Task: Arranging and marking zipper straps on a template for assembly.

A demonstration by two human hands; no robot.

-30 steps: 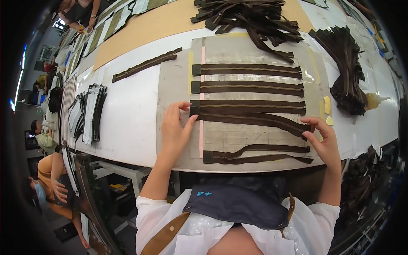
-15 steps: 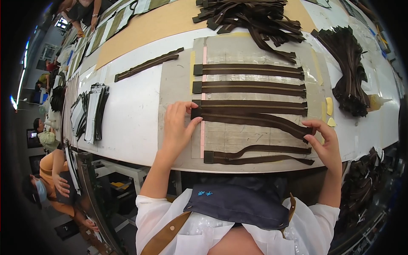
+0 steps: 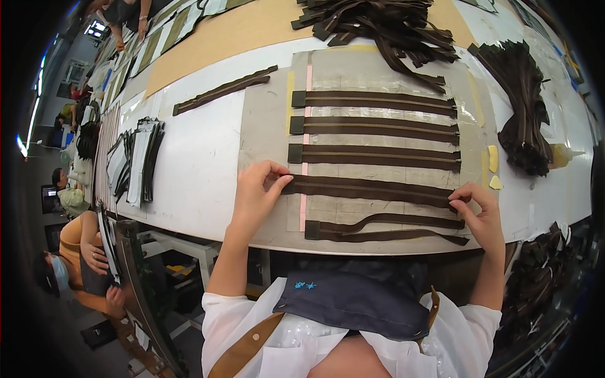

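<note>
A dark brown zipper [image 3: 372,191] with metal teeth stretches between my hands, nearly straight across the grey board [image 3: 265,126]. My left hand [image 3: 259,189] pinches its squared tab end beside the pink strip [image 3: 304,211]. At the opposite end, my right hand [image 3: 476,205] grips the zipper between thumb and fingers. Farther up the board lie three matching zippers, a top one [image 3: 378,103], a middle one [image 3: 378,129] and a lower one [image 3: 378,155], roughly parallel. Nearer me rests another zipper [image 3: 313,230], its two tapes spread apart.
A heap of zippers [image 3: 378,25] lies beyond the board, and a bundle [image 3: 520,107] lies to its right. One loose zipper [image 3: 220,90] rests at the left. Stacked fabric pieces [image 3: 138,164] stand farther left. A seated co-worker [image 3: 82,271] is beyond the table's edge.
The held zipper has come away from the row's third zipper, moving toward me and straightening. Both hands keep their pinch. The left hand has come slightly nearer to me.
</note>
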